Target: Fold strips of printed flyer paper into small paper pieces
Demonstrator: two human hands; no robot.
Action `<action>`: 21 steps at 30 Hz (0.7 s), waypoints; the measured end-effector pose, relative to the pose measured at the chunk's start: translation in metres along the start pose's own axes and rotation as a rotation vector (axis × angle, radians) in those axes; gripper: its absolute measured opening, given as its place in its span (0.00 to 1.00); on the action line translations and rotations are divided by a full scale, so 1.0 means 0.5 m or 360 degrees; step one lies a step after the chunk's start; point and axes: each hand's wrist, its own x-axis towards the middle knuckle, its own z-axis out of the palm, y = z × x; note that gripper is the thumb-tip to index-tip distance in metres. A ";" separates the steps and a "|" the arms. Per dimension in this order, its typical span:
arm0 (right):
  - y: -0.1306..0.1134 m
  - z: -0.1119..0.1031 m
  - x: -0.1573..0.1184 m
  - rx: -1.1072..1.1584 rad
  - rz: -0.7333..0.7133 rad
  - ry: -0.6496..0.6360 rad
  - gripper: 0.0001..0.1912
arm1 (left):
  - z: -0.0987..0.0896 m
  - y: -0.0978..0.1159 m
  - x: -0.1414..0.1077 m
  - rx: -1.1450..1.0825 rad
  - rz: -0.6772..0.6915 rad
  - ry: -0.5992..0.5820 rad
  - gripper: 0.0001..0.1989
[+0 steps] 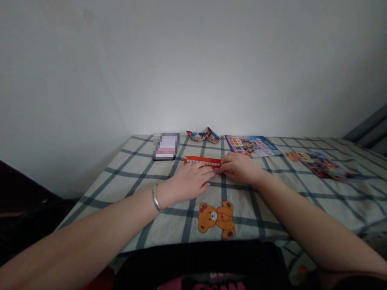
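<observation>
A folded red paper strip (208, 162) with white lettering lies on the checked tablecloth, its left end pointed. My left hand (192, 180), with a silver bangle at the wrist, rests over the strip's lower left part, its fingers lying flat and pointing right. At the strip's right end, my right hand (238, 167) pinches the paper between thumb and fingers. A small pinkish part of the paper shows between the two hands. My fingers cover the strip's lower edge.
Behind the strip, a phone (167, 146) lies at the left and folded paper shapes (203, 136) sit near the wall. Two printed leaflets (256, 146) (329, 166) lie to the right. A bear print (217, 218) marks the cloth near the front edge.
</observation>
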 end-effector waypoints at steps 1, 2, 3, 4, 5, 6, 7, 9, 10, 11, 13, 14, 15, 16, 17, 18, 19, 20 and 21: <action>-0.001 -0.003 -0.001 -0.0016 0.0043 -0.0029 0.12 | 0.002 -0.001 -0.001 0.0000 0.0006 0.0005 0.18; -0.003 -0.005 -0.002 -0.0024 0.0087 -0.0059 0.12 | 0.003 -0.002 -0.002 0.0000 0.0013 0.0011 0.18; -0.005 -0.008 -0.003 -0.0024 0.0128 -0.0087 0.12 | 0.005 -0.002 -0.003 0.0000 0.0016 0.0018 0.18; -0.008 -0.010 -0.004 -0.0024 0.0164 -0.0111 0.13 | 0.006 -0.003 -0.003 -0.0001 0.0017 0.0025 0.18; -0.010 -0.013 -0.004 -0.0028 0.0193 -0.0129 0.13 | 0.008 -0.004 -0.004 -0.0002 0.0016 0.0030 0.18; -0.011 -0.015 -0.003 -0.0041 0.0217 -0.0144 0.13 | 0.008 -0.004 -0.004 -0.0004 0.0014 0.0034 0.18; -0.012 -0.017 -0.003 -0.0063 0.0236 -0.0160 0.13 | 0.009 -0.004 -0.004 -0.0007 0.0013 0.0032 0.18; -0.009 -0.019 -0.003 -0.0129 0.0267 -0.0196 0.13 | 0.007 -0.004 -0.004 -0.0014 0.0012 0.0022 0.18; -0.006 -0.019 -0.003 -0.0161 0.0275 -0.0216 0.13 | 0.006 -0.004 -0.004 -0.0018 0.0015 0.0019 0.18; -0.003 -0.019 -0.004 -0.0187 0.0274 -0.0234 0.13 | 0.004 -0.004 -0.004 -0.0022 0.0019 0.0018 0.18; 0.004 -0.019 -0.007 -0.0214 0.0259 -0.0251 0.13 | -0.001 -0.004 -0.005 -0.0032 0.0029 0.0014 0.18; 0.006 -0.018 -0.008 -0.0217 0.0250 -0.0249 0.13 | -0.004 -0.005 -0.006 -0.0037 0.0036 0.0006 0.18; 0.009 -0.018 -0.009 -0.0216 0.0240 -0.0244 0.12 | -0.007 -0.006 -0.007 -0.0041 0.0044 -0.0007 0.18; 0.010 -0.017 -0.011 -0.0215 0.0231 -0.0235 0.12 | -0.009 -0.007 -0.009 -0.0045 0.0056 -0.0021 0.18; 0.011 -0.017 -0.012 -0.0212 0.0225 -0.0227 0.12 | -0.012 -0.008 -0.011 -0.0050 0.0069 -0.0030 0.18; 0.012 -0.016 -0.013 -0.0209 0.0225 -0.0216 0.12 | -0.014 -0.010 -0.013 -0.0058 0.0083 -0.0032 0.18; 0.013 -0.016 -0.015 -0.0205 0.0229 -0.0206 0.12 | -0.015 -0.012 -0.015 -0.0067 0.0094 -0.0030 0.18; 0.013 -0.016 -0.016 -0.0200 0.0236 -0.0197 0.12 | -0.016 -0.013 -0.016 -0.0075 0.0101 -0.0027 0.18; 0.014 -0.015 -0.017 -0.0193 0.0244 -0.0189 0.12 | -0.017 -0.015 -0.017 -0.0081 0.0106 -0.0029 0.18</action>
